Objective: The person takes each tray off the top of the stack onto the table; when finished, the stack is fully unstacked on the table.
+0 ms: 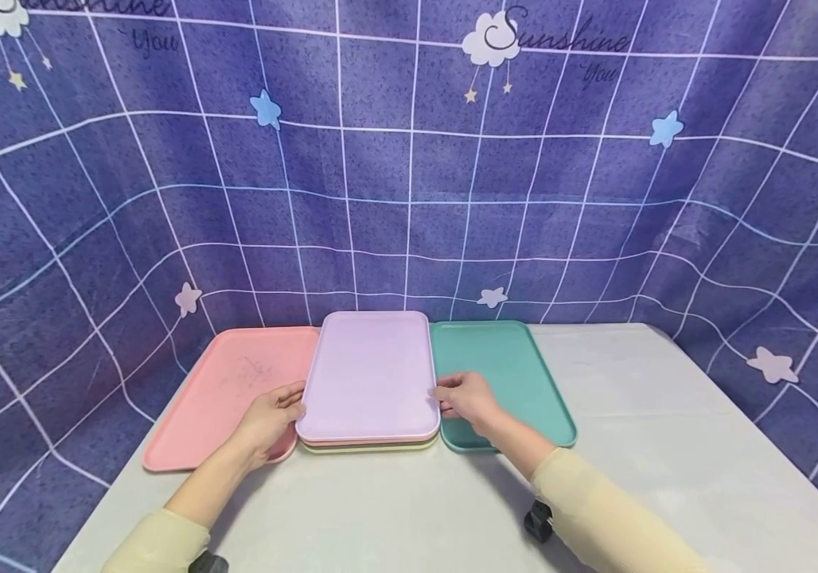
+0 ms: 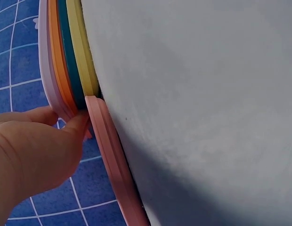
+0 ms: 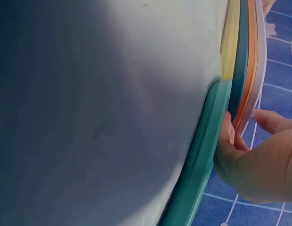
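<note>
A stack of trays stands in the middle of the table, with a lilac tray on top. Beneath it are an orange tray, a dark teal tray and a yellow tray. My left hand holds the stack's left edge, thumb and fingers at the sides of the upper trays. On the opposite edge my right hand pinches the stack, its thumb by the lilac rim and its fingers lower, near the dark teal tray. Some fingertips are hidden behind the rims.
A pink tray lies left of the stack, under my left hand. To the right lies a green tray, under my right hand. Both flank the stack closely on the white table. A blue-purple patterned cloth hangs behind and at the sides.
</note>
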`<state>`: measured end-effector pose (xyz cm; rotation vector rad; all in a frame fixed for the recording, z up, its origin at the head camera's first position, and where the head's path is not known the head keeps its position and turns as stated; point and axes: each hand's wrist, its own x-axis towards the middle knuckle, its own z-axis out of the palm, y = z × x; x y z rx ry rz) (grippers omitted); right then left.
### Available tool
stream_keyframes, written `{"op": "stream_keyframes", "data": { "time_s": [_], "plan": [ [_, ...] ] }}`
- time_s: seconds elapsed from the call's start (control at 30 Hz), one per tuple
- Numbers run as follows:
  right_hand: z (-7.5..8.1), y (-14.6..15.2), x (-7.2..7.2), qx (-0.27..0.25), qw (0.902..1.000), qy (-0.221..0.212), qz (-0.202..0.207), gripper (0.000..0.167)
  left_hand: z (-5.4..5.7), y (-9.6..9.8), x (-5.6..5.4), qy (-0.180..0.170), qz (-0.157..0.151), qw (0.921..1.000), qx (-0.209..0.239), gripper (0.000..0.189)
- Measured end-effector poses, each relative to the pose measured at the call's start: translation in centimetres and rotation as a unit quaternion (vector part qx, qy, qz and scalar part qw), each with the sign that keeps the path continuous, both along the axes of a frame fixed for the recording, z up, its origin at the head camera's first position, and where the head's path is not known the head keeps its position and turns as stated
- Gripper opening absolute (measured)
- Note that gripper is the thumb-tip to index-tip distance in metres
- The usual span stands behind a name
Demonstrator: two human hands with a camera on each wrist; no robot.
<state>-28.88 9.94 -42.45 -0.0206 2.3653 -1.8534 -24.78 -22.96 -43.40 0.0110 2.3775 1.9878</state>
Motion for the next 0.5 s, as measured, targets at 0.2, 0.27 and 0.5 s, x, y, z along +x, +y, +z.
{"op": "stream_keyframes", "data": {
  "time_s": [0.2,0.27,0.5],
  "plan": [
    [-0.15,-0.37,-0.15,0.071,0.9968,0.037,0.000,0.035,0.08,0.02,-0.08,0.000,-0.001,1.0000,-0.003,0.053],
    [-0.13,-0.44,-0.13,0.088,0.9952,0.043,-0.003,0.034,0.11,0.05,-0.07,-0.001,-0.001,1.0000,-0.003,0.053],
    [0.15,-0.61,-0.02,0.129,0.9896,0.064,-0.004,0.036,0.12,0.15,-0.06,-0.005,0.001,1.0000,-0.004,0.053]
  ]
}}
